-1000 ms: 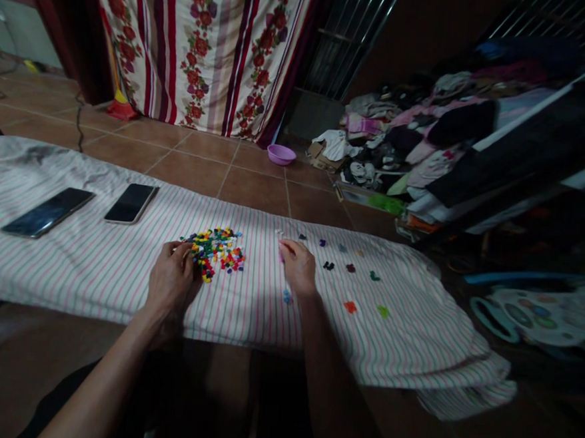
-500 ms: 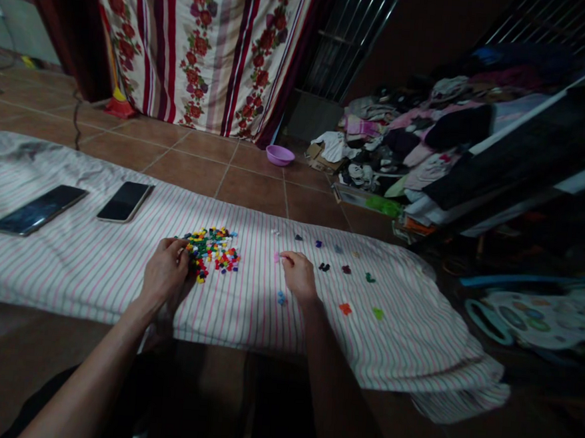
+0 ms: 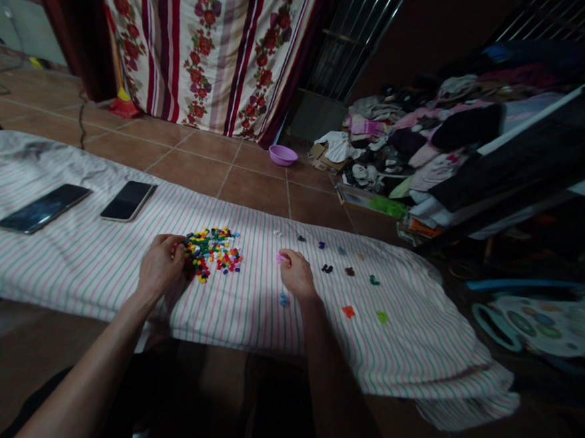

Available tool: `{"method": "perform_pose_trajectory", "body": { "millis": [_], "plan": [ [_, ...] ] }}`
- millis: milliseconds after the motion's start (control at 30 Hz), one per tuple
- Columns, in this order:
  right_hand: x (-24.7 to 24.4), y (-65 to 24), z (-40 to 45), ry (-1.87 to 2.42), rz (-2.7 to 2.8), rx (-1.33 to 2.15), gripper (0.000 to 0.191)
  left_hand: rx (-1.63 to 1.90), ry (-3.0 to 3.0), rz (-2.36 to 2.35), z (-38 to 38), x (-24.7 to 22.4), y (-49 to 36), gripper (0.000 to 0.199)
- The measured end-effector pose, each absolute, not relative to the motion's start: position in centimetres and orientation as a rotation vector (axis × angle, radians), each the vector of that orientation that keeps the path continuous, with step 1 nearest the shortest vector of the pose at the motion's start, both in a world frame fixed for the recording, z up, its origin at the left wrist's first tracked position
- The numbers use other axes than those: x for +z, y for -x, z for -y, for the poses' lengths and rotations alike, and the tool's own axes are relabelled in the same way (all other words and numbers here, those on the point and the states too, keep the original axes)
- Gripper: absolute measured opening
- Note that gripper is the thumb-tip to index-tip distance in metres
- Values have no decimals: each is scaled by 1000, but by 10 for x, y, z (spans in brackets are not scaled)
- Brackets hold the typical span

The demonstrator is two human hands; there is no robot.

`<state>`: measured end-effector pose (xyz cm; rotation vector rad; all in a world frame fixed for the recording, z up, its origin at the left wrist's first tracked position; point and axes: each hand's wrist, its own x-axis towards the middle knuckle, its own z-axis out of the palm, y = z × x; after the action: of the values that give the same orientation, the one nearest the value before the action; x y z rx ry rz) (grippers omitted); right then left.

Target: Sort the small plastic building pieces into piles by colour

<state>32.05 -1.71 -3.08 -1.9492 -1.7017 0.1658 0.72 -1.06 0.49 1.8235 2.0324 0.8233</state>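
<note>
A heap of small multicoloured toy bricks (image 3: 215,248) lies on the striped cloth (image 3: 246,309). My left hand (image 3: 162,263) rests at the heap's left edge, fingers curled together; whatever they pinch is hidden. To the right of the heap, my right hand (image 3: 297,274) has thumb and finger closed at some small pink bricks (image 3: 280,258) on the cloth. Just below that hand sits a light blue cluster (image 3: 283,300). Farther right are small groups sorted by colour, among them black bricks (image 3: 327,269), orange bricks (image 3: 349,312) and lime green bricks (image 3: 382,317).
Two dark phones, a larger one (image 3: 45,208) and a smaller one (image 3: 128,201), lie left on the cloth. Beyond the table's far edge, a purple basin (image 3: 283,155) stands on the tiled floor. Clothes (image 3: 403,130) are heaped at the back right.
My right hand's fingertips have drawn in closer over the pink bricks. My left hand has shifted slightly left at the heap's edge. The whole view has moved a little.
</note>
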Motion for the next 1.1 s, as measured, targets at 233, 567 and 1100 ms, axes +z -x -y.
{"method": "perform_pose_trajectory", "body": {
  "millis": [233, 567, 1100],
  "plan": [
    [-29, -317, 17, 1938, 1756, 209, 42, 826, -1765, -2034, 8, 3, -2, 38],
    [-25, -317, 16, 1943, 1797, 250, 28, 749, -1704, -2046, 6, 8, -2, 37],
    [-8, -281, 2, 1699, 1737, 183, 22, 495, -1777, -2068, 2, 7, 2, 38]
  ]
}}
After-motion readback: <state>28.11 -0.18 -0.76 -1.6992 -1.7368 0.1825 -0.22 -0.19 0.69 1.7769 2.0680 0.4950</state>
